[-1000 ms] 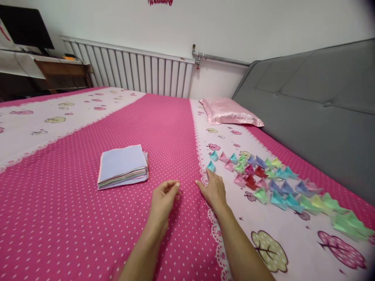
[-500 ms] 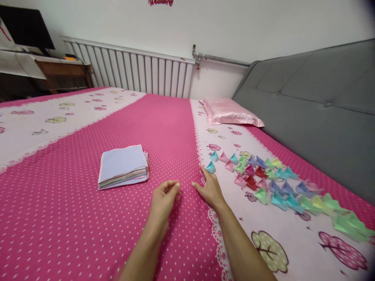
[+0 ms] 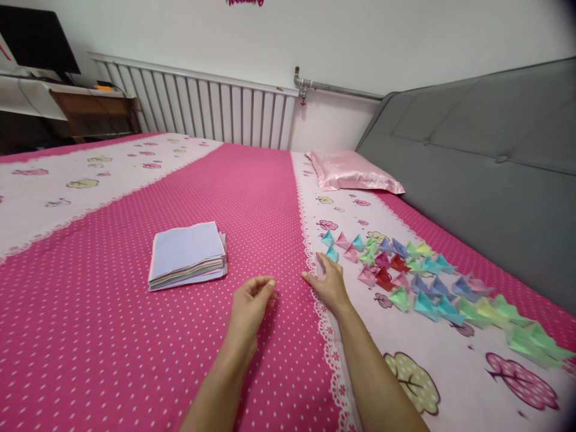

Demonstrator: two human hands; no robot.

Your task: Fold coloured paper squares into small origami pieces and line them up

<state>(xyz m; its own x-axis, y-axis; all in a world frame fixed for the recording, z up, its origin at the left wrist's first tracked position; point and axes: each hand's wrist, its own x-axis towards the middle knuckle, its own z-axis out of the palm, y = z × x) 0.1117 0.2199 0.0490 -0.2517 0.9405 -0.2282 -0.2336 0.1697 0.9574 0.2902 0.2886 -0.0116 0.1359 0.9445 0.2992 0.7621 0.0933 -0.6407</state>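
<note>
My left hand (image 3: 252, 297) hovers over the pink dotted bedspread (image 3: 279, 336), its fingers curled and the thumb meeting the index finger, with nothing visible in them. To its left lies a stack of square coloured paper (image 3: 189, 249), a pale lilac sheet on top. My right hand (image 3: 330, 282) is over the lace border with thumb and fingers apart. Its fingertips are right beside a turquoise paper boat (image 3: 332, 254), which they partly cover; whether they touch it I cannot tell. Other folded paper boats (image 3: 398, 263) in several colours stand in rows to the right.
A shiny pink pillow (image 3: 353, 171) lies toward the far end, by the grey padded headboard (image 3: 472, 132). Beyond the bed, a white radiator (image 3: 202, 102) runs along the wall. A desk (image 3: 99, 105) with a black monitor (image 3: 38, 39) stands at the far left.
My right hand has shifted slightly right, and the nearest turquoise boat now sits further right, closer to the other boats. My left hand has barely moved.
</note>
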